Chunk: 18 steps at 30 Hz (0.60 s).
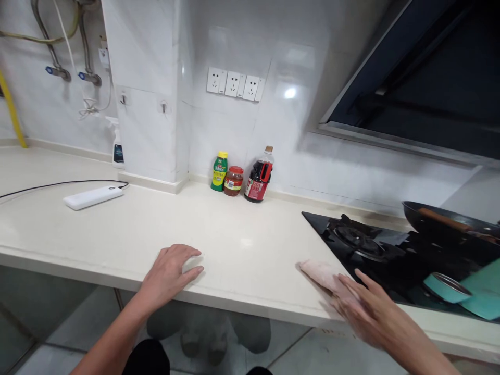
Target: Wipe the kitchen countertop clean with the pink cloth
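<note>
My left hand is over the front part of the pale countertop, fingers curved and thumb apart, holding nothing. At the counter's front edge, left of the stove, my right hand has its fingers over a pale pink cloth. One end of this bunched cloth sticks out to the left along the counter. The rest is hidden under the hand, which is slightly blurred.
A green bottle, a red-lidded jar and a dark sauce bottle stand by the wall. On the right are a black gas stove, a wok and a turquoise pot. A white device lies left.
</note>
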Tool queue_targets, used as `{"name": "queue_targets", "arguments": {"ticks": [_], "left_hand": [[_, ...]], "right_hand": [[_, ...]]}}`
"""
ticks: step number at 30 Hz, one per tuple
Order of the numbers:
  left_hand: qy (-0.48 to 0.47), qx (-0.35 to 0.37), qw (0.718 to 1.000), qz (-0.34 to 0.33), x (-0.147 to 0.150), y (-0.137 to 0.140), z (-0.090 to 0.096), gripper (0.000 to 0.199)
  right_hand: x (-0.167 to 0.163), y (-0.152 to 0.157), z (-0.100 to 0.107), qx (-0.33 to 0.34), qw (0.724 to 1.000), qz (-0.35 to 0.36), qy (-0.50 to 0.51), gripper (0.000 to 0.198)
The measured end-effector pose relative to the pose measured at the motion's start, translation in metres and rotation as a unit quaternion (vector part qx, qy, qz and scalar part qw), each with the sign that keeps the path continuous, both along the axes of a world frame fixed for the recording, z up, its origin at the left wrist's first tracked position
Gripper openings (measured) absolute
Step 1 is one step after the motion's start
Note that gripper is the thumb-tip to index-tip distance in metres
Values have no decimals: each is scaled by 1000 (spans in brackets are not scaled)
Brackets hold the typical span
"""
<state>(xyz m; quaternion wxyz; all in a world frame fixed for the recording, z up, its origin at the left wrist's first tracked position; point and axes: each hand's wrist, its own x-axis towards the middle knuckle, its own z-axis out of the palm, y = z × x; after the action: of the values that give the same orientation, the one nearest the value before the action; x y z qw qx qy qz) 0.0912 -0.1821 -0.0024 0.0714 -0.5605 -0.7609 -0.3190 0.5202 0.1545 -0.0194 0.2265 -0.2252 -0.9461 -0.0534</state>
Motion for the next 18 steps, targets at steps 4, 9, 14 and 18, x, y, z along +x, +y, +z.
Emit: {"name": "queue_targets", "arguments": {"ticks": [4, 9, 14, 18], "left_hand": [[12, 5, 1000, -4, 1, -1, 0, 32], [32, 13, 999, -18, 1, -2, -2, 30], [41, 16, 999, -4, 7, 1, 2, 27], [33, 6, 999, 10, 11, 4, 8, 25]], "right_hand": [[-1, 7, -6, -73, 997, -29, -5, 56], [-31, 22, -18, -168, 975, -141, 49, 69], [-89, 62, -4, -130, 957, -257, 25, 67], [-157, 82, 16, -142, 942, -301, -26, 64]]}}
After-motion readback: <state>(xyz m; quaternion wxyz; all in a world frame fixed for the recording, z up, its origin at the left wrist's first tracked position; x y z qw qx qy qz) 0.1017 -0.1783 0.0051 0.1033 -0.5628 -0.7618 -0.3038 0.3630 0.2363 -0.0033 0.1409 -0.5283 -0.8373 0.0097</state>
